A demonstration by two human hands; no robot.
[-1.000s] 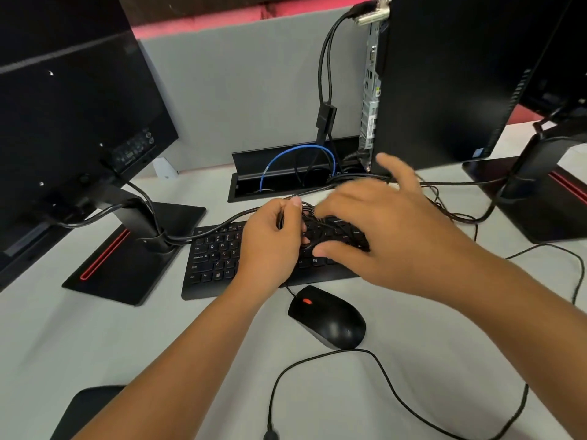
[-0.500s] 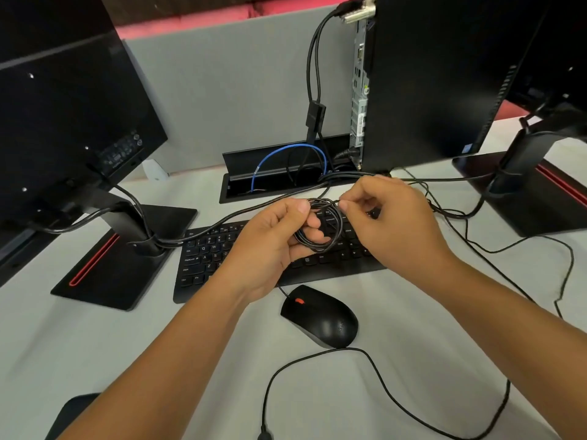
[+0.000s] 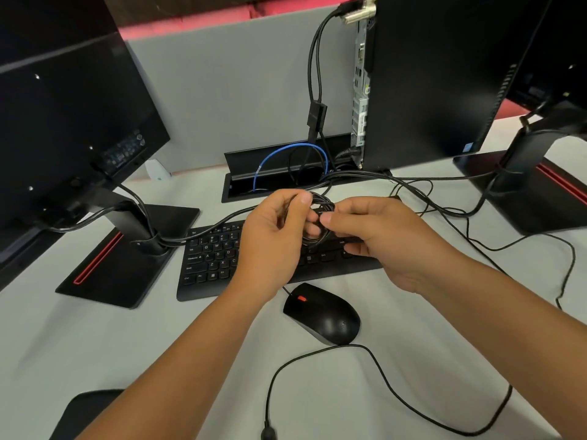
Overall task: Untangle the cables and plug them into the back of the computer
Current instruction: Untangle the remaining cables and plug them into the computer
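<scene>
Above the keyboard [image 3: 222, 265] on the tabletop [image 3: 95, 344], both hands hold a small black cable coil [image 3: 319, 217] standing roughly upright, its flat face turned toward the person. The left hand [image 3: 270, 246] has its grip curled round the coil's left side with the thumb on top, and the right hand [image 3: 381, 239] pinches the coil's right edge. The computer [image 3: 428, 81] stands upright behind them, its port-lined back facing left, well apart from the coil.
</scene>
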